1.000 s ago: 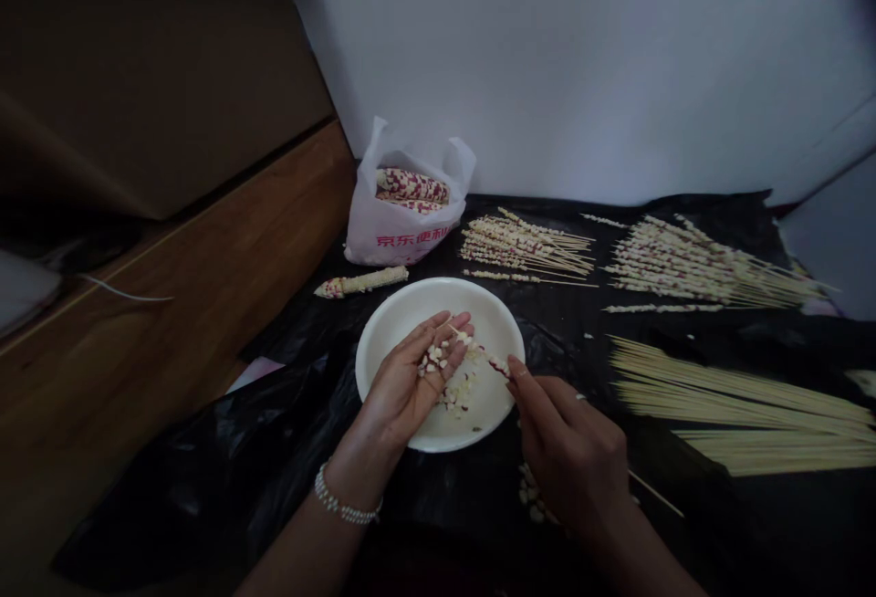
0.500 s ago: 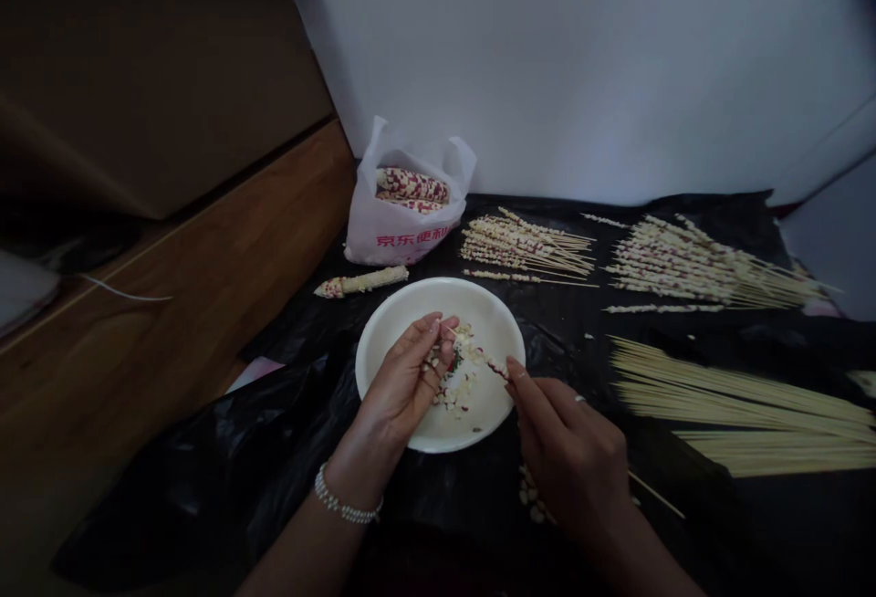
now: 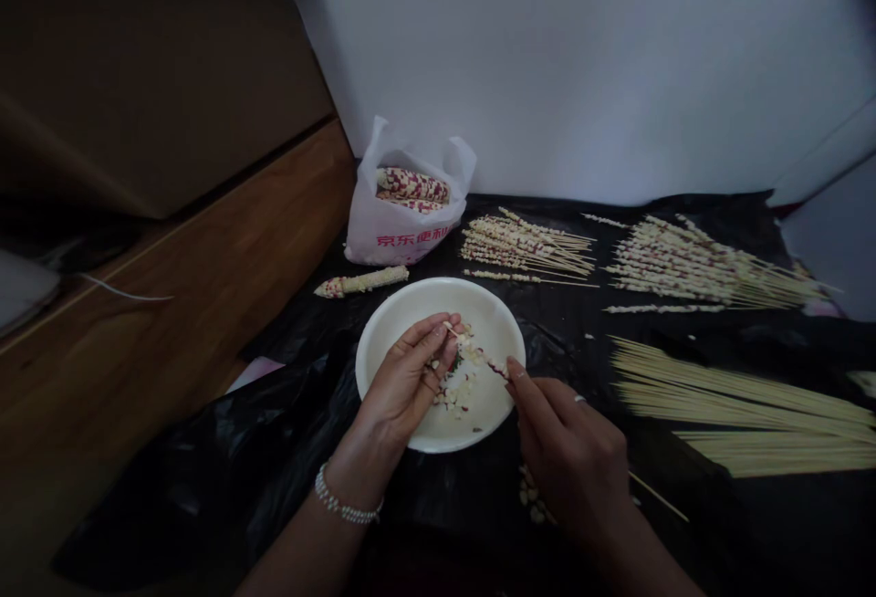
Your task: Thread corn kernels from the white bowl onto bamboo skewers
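Note:
Over a white bowl my left hand has its fingers curled, with kernels in them, at the tip of a thin skewer. Loose corn kernels lie in the bowl. My right hand pinches the same skewer, whose front part carries threaded kernels; its bare end sticks out behind the hand at lower right. A partly stripped corn cob rests behind the bowl at the left.
A white plastic bag holds speckled cobs. Filled skewers lie in a smaller pile and a larger pile. Bare skewers spread at the right on black plastic sheeting. Kernels lie beside my right hand.
The fingertips of my left hand have shifted slightly at the skewer's tip. My right hand and the bowl look almost unchanged.

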Action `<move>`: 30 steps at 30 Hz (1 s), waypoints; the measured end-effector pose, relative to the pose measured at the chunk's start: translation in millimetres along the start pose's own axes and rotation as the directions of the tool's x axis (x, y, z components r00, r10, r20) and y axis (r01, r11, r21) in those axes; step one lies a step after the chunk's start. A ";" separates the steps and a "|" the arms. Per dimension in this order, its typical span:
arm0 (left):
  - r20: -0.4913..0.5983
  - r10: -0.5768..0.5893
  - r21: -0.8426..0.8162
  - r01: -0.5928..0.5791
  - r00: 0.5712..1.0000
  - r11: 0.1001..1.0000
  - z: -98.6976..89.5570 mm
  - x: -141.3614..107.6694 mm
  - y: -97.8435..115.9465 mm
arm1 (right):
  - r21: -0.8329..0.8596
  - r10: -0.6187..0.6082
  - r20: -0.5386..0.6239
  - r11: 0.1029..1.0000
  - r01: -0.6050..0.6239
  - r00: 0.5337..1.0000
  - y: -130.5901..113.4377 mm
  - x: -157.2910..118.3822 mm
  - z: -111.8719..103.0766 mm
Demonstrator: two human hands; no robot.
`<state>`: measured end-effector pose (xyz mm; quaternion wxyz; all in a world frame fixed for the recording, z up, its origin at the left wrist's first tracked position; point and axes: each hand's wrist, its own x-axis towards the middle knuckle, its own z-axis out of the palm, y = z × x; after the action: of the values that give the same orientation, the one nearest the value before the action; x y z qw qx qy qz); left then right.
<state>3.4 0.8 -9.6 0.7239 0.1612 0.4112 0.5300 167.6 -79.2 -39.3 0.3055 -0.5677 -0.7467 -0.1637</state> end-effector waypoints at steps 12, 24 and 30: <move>-0.021 -0.070 -0.019 0.069 0.997 0.997 4.5 -3.2 3.0 | -0.005 0.014 0.007 1.000 -0.013 1.000 -0.8 -0.9 -1.3; -0.059 -0.124 -0.102 0.117 0.991 0.988 5.1 -3.0 4.2 | 0.014 0.015 0.011 1.000 -0.015 1.000 -0.7 -0.5 -2.2; -0.046 -0.106 -0.084 0.102 0.993 0.991 6.5 -4.1 5.3 | -0.006 0.015 -0.006 1.000 -0.015 1.000 -1.0 -0.5 -2.3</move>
<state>4.7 0.5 -0.3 0.7458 0.0964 0.4153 0.5119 167.3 -81.2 -37.8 0.3073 -0.5738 -0.7410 -0.1651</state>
